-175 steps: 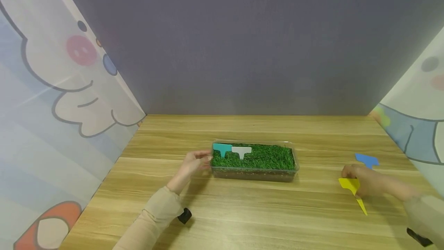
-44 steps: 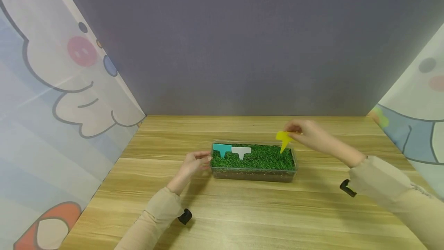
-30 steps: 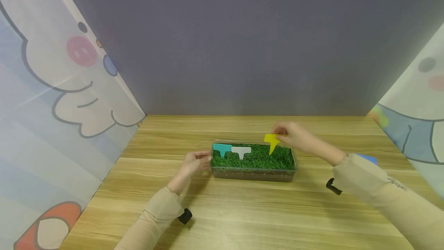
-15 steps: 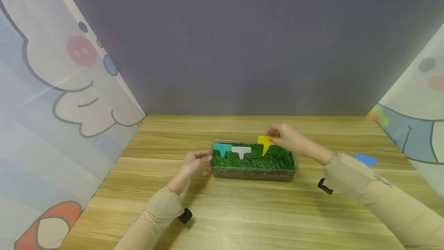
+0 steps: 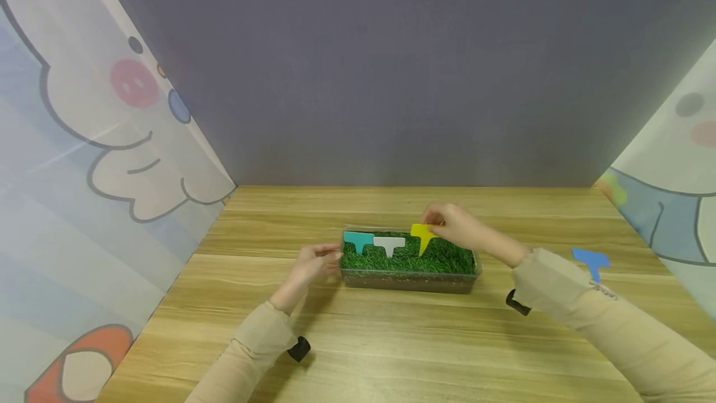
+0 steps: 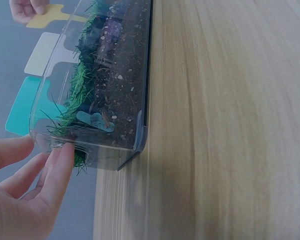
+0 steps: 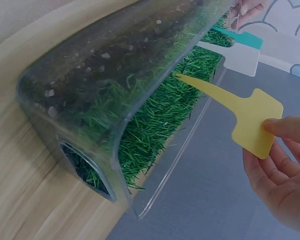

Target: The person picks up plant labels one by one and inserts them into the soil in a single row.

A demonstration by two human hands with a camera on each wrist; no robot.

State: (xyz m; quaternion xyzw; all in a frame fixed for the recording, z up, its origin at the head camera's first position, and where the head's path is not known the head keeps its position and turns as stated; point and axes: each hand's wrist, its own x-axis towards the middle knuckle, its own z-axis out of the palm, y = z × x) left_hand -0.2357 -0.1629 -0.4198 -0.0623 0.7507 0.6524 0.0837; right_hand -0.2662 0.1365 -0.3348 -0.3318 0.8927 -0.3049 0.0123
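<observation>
My right hand (image 5: 452,224) pinches a yellow T-shaped plant label (image 7: 257,117) by its head, thumb on one face and fingers behind. In the right wrist view the label's pointed tip reaches down to the grass. The clear plastic planter box (image 5: 408,282) has dark soil below and green artificial-looking grass (image 5: 447,255) on top. A white plant label (image 5: 389,243) and a teal one (image 5: 358,239) stand in the grass left of the yellow one. My left hand (image 5: 307,265) rests its fairly straight fingers (image 6: 60,172) against the box's left end.
A blue plant label (image 5: 592,260) lies on the wooden table (image 5: 391,341) at the right, beyond my right sleeve. A dark grey panel (image 5: 414,79) rises behind the table's far edge. Cartoon-printed sheets (image 5: 140,160) flank both sides.
My right hand picked up the yellow label near the blue one, carried it over the planter, then moved it left and lower toward the white label. My left hand stayed put.
</observation>
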